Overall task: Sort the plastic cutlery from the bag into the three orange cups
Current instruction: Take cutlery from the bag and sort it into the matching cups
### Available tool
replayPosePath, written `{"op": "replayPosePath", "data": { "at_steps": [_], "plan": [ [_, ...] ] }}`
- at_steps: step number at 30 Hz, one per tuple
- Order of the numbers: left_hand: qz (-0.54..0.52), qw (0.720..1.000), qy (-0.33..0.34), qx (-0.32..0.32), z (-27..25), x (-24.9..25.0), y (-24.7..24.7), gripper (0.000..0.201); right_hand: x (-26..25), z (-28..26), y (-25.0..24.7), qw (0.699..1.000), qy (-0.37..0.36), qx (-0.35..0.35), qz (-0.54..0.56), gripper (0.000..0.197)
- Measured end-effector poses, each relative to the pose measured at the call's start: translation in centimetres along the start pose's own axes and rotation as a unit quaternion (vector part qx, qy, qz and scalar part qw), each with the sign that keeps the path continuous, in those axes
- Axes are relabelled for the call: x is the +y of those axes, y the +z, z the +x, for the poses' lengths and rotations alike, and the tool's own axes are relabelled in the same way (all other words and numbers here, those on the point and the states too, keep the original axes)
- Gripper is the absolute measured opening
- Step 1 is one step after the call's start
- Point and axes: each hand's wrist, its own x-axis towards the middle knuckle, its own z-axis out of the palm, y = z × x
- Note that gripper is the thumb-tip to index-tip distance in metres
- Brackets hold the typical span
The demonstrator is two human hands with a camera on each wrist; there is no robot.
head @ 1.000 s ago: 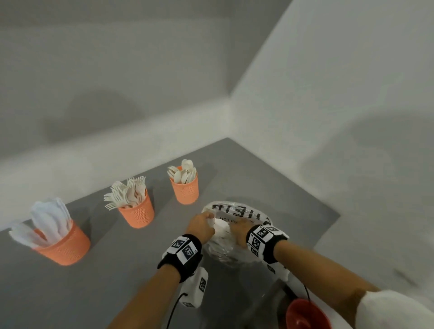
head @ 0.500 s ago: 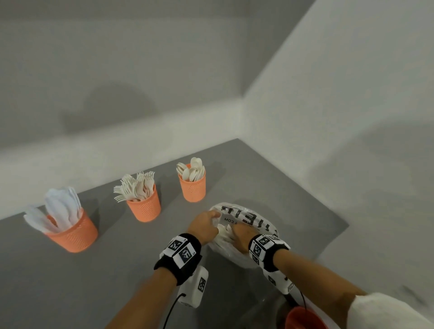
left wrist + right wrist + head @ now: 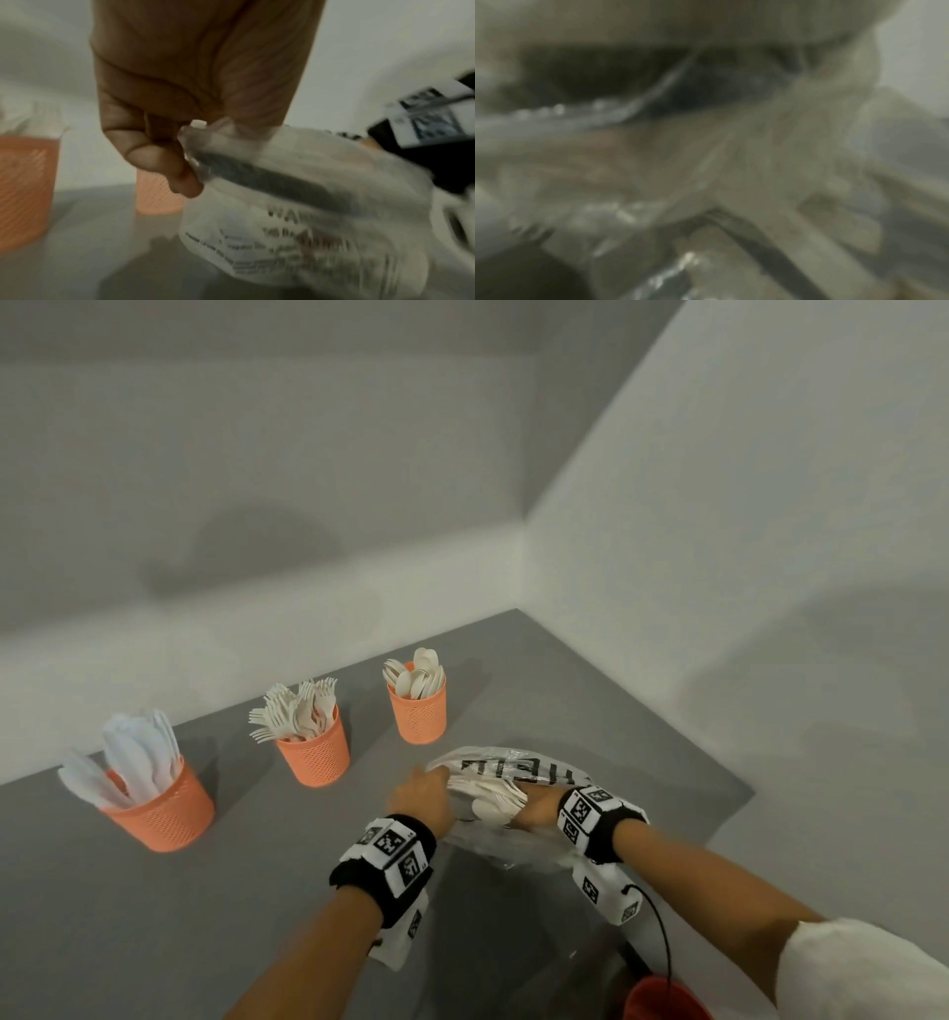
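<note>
The left hand (image 3: 422, 801) pinches the rim of the clear printed bag (image 3: 518, 770), fingers curled tight on the film, holding the mouth open. The right hand (image 3: 536, 811) is pushed into the bag among the white cutlery (image 3: 490, 801); its fingers are buried in plastic and the right wrist view is pure blur, so whether they have closed on a piece cannot be told. The bag sits on the grey table (image 3: 257, 891), nearest the spoon cup (image 3: 417, 708). Beyond that from the bag stands the fork cup (image 3: 314, 755), and furthest from the bag the knife cup (image 3: 164, 814). All three are already well filled.

Risks from here: a handful drawn out probably mixes types, so pieces land in the wrong cup. The thin film could snag on tines and tear or drag along with the hand. If the left pinch slips, the mouth collapses and cutlery spills on the table. The crowded fork cup could tip or shed pieces when more are pushed in.
</note>
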Motion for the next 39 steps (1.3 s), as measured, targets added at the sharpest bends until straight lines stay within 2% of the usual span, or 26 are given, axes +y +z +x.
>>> {"op": "replayPosePath", "data": {
  "at_steps": [2, 4, 7, 9, 12, 15, 18, 22, 26, 31, 33, 35, 36, 38, 39],
  "plan": [
    [-0.046, 0.999, 0.015, -0.008, 0.4, -0.4, -0.6, 0.049, -0.2, -0.9, 0.3, 0.998, -0.041, 0.031, -0.048, 0.055],
    [-0.128, 0.991, 0.039, -0.023, 0.6, -1.0, -1.1, 0.047, -0.1, -1.3, 0.6, 0.995, -0.063, 0.057, -0.044, 0.048],
    [-0.318, 0.944, 0.046, -0.068, 0.3, -1.9, -1.5, 0.032, 0.5, -1.4, 0.5, 0.995, -0.082, 0.061, -0.001, 0.049],
    [-0.389, 0.916, 0.026, -0.092, 0.1, -2.3, -1.5, 0.032, 0.7, -1.8, -0.1, 0.995, -0.066, 0.068, 0.010, 0.045],
    [-0.363, 0.925, 0.044, -0.100, 0.3, -2.2, -0.7, 0.056, 0.4, -2.3, -0.8, 0.992, -0.101, 0.074, 0.031, 0.040],
    [-0.338, 0.939, 0.041, -0.043, 0.5, -1.2, 0.2, 0.063, -0.4, -2.7, -1.9, 0.981, -0.142, 0.105, 0.076, 0.017],
    [-0.323, 0.946, 0.013, 0.001, 0.9, 0.0, 0.7, 0.064, -1.1, -3.5, -3.5, 0.959, -0.165, 0.155, 0.171, 0.034],
    [-0.260, 0.965, 0.004, 0.036, 1.5, 1.5, 0.6, 0.062, -1.7, -4.8, -6.2, 0.914, -0.175, 0.205, 0.303, 0.018],
    [-0.226, 0.973, -0.001, 0.054, 2.2, 2.5, 0.9, 0.061, -1.8, -6.3, -9.1, 0.843, -0.198, 0.247, 0.435, 0.013],
    [-0.230, 0.972, 0.036, 0.020, 2.2, 2.6, 1.3, 0.051, -2.3, -6.8, -11.1, 0.791, -0.192, 0.309, 0.493, 0.014],
    [-0.247, 0.966, 0.054, 0.044, 2.3, 2.2, 1.2, 0.042, -2.8, -6.6, -11.0, 0.777, -0.188, 0.312, 0.513, 0.016],
    [-0.290, 0.948, 0.063, 0.114, 2.0, 1.8, 0.5, 0.029, -3.6, -6.2, -10.5, 0.767, -0.188, 0.308, 0.530, 0.019],
    [-0.331, 0.929, 0.062, 0.153, 1.6, 1.5, -0.1, 0.023, -4.2, -5.9, -10.1, 0.763, -0.188, 0.305, 0.538, 0.019],
    [-0.473, 0.864, 0.028, 0.171, 0.4, 1.1, -1.6, 0.021, -5.6, -5.2, -9.3, 0.755, -0.185, 0.292, 0.557, 0.018],
    [-0.553, 0.820, 0.000, 0.148, -0.1, 0.7, -2.2, 0.025, -6.6, -4.8, -8.8, 0.753, -0.186, 0.283, 0.564, 0.018]
  ]
}}
